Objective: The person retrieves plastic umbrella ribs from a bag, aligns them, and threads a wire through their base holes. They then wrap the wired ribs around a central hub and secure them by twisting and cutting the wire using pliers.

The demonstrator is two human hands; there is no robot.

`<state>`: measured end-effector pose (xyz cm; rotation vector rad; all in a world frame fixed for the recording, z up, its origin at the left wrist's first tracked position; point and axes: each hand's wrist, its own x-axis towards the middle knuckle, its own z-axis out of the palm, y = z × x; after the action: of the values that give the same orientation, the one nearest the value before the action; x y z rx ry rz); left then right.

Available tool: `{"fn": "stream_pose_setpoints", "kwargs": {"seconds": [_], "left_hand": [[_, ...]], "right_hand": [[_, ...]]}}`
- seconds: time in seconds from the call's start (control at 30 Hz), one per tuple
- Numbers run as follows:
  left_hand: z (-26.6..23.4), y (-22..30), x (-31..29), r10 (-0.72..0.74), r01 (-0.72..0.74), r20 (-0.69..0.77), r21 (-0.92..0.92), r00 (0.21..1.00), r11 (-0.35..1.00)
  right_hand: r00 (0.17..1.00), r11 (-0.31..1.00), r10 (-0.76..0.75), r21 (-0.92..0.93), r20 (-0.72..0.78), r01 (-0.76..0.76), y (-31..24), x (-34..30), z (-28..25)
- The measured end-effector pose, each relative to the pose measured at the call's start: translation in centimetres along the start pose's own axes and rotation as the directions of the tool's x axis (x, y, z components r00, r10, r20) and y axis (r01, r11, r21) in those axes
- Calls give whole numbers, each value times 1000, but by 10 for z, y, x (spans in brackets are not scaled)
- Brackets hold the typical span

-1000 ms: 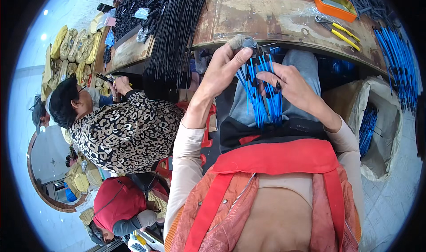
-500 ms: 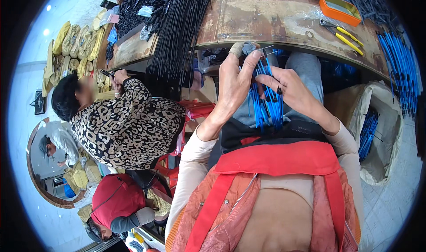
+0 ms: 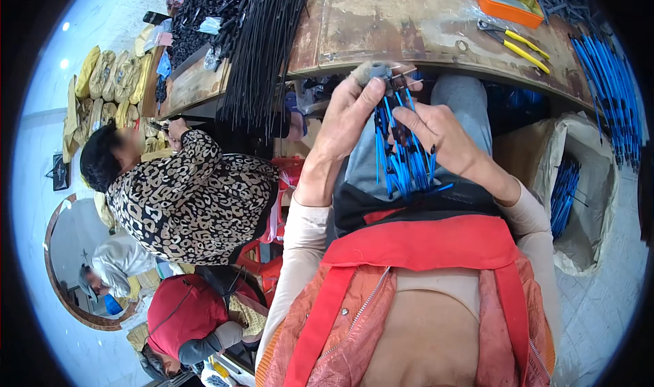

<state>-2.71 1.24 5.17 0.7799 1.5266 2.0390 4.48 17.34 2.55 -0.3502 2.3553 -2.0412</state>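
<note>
Above my lap hangs a bundle of thin blue rods with black fittings (image 3: 403,170), its lower ends fanned out. My left hand (image 3: 351,114) grips the upper end, thumb pressed on a small grey piece (image 3: 379,72). A tan covering wraps one of its fingertips. Thin pale metal pins (image 3: 407,72) stick out sideways at the bundle's top. My right hand (image 3: 439,138) is closed round the bundle's right side, the thumb lying across the rods. Its other fingers are partly hidden behind them.
A worn wooden bench (image 3: 381,26) lies ahead, with yellow-handled pliers (image 3: 521,50), an orange box (image 3: 507,4) and long black strips (image 3: 266,53). More blue rods (image 3: 610,94) hang at right above a lined bin (image 3: 599,210). A co-worker in a patterned top (image 3: 194,196) sits at left.
The bundle's lower ends have spread, and one blue rod now juts out to the right. My hands stay at the bundle, with small shifts of the fingers.
</note>
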Motion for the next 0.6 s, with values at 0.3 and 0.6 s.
{"fn": "stream_pose_setpoints", "kwargs": {"seconds": [0.3,0.6], "left_hand": [[-2,-27,-21,59,-54,-133,47,989,997],[-2,-16,-36,72,8,-231,328,970,945]], "right_hand": [[991,991,102,-95,82,-94,11,-2,10],[987,957,-29,-279,155,72,4,3,17]]}}
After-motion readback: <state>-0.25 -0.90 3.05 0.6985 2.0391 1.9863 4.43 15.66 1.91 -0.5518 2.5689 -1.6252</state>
